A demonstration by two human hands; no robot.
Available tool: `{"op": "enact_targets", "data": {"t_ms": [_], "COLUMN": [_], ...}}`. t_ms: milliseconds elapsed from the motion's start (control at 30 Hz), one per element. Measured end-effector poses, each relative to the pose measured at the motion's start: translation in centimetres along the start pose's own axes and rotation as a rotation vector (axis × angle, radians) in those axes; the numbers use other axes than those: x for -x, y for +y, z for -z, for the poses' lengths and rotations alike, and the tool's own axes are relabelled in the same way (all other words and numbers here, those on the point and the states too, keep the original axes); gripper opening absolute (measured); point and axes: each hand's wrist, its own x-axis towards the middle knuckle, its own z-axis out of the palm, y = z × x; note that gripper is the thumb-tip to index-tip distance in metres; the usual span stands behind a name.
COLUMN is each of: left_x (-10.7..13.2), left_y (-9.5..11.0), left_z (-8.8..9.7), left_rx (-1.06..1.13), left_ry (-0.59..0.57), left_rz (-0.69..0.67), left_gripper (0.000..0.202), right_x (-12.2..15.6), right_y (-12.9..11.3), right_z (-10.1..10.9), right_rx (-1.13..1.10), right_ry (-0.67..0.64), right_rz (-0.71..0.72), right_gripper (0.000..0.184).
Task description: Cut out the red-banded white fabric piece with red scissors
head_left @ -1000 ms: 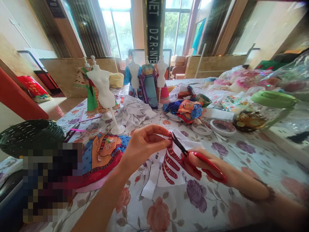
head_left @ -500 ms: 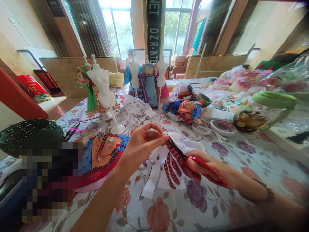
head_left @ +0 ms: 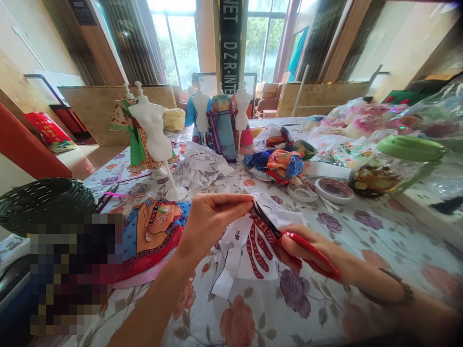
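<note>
My left hand point(head_left: 211, 219) is closed in a pinch at the upper edge of a white sheet point(head_left: 240, 271) printed with curved red patterned strips. Whether it is paper or cloth I cannot tell. Red-handled scissors point(head_left: 314, 254) are gripped in my right hand point(head_left: 302, 235). Their dark blades lie along the upper right side of the red strips, pointing at my left fingertips. Loose white pieces point(head_left: 224, 277) lie under and beside the sheet. Left of my left forearm is a blue, orange and red printed garment piece point(head_left: 155, 231) on the flowered tablecloth point(head_left: 202, 327).
A bare white mannequin point(head_left: 154, 127) stands beyond my left hand, with small dressed mannequins point(head_left: 224, 127) farther back. White scraps point(head_left: 204, 166) are heaped between. Tape rolls point(head_left: 334, 190) and a green-lidded jar point(head_left: 410, 147) sit right, a dark woven basket point(head_left: 43, 205) left.
My left fingers have straightened from a curled pinch and press together at the sheet's edge. The scissors have barely shifted in my right hand.
</note>
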Motion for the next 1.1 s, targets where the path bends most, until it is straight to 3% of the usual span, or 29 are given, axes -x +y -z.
{"op": "enact_targets", "data": {"t_ms": [367, 767, 1100], "left_x": [0.3, 0.4, 0.8], "left_y": [-0.3, -0.2, 0.2], "left_z": [-0.6, -0.8, -0.9], "left_rx": [-0.017, 0.046, 0.076], "left_ry": [0.061, 0.077, 0.073], "left_rz": [-0.07, -0.051, -0.014], "left_gripper": [0.012, 0.013, 0.013], "right_x": [-0.1, -0.3, -0.6], "right_y": [1.4, 2.5, 3.1], "right_z": [-0.1, 0.3, 0.4], "right_rx": [-0.101, -0.139, -0.133], "right_ry": [-0.003, -0.059, -0.032], "right_rz": [0.01, 0.016, 0.044], "right_gripper": [0.065, 0.061, 0.057]}}
